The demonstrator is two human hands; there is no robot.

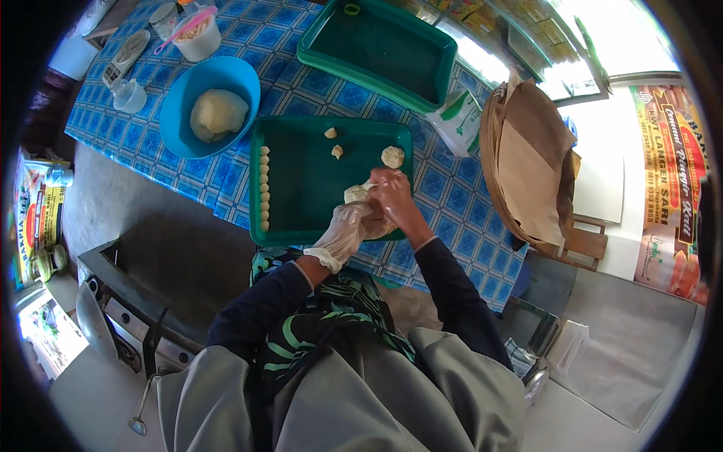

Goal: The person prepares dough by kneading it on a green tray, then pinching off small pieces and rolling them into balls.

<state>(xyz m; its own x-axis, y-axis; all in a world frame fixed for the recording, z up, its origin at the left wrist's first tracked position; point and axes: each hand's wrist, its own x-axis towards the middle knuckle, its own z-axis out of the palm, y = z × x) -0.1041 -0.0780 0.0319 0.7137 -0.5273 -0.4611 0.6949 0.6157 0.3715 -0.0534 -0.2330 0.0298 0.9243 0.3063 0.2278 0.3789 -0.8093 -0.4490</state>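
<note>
My left hand (349, 229), in a clear plastic glove, curls over the near right part of a green tray (297, 205). My right hand (395, 197) meets it there, fingers pinched together. Between and beside the fingers shows a pale lump of dough (355, 194), partly hidden by both hands. A round dough ball (392, 157) sits just beyond my right hand. Two small dough pieces, one farther (330, 132) and one nearer (337, 151), lie in the tray's middle. Along its left wall runs a row of several small dough balls (264, 188).
A blue bowl (172, 113) with a large dough mass (218, 114) stands left of the tray. Stacked green trays (376, 45) lie behind. On the right are a plastic packet (457, 120) and a paper-lined round woven tray (533, 151). A white tub (199, 44) and scale (126, 56) stand far left.
</note>
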